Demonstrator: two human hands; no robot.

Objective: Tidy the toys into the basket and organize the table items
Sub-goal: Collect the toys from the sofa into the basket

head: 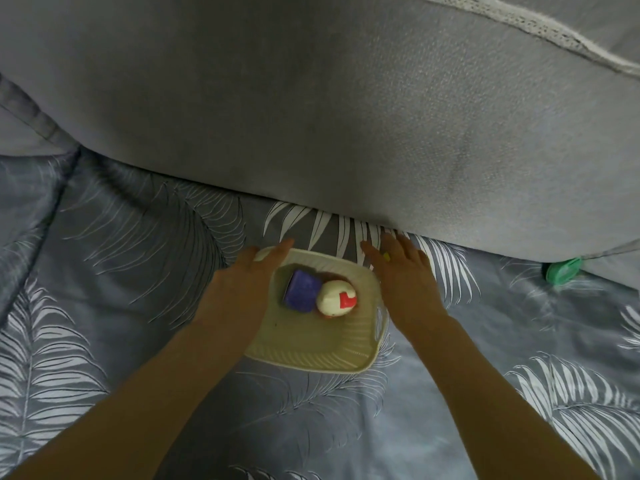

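Observation:
A cream plastic basket (311,344) sits on the leaf-patterned bedsheet at the centre. Inside it lie a purple block (302,289) and, touching it on the right, a white ball with a red patch (336,297). My left hand (247,275) lies flat over the basket's left rim, its fingers stretched past the far left corner; the thumb is hidden. My right hand (403,271) rests flat on the sheet against the basket's right side, fingers spread, with a small yellow thing on one finger.
A big grey cushion (346,116) fills the far half of the view and overhangs the sheet just beyond the basket. A small green object (562,270) peeks out under its edge at the right. The grey leaf-print sheet (138,271) spreads all around.

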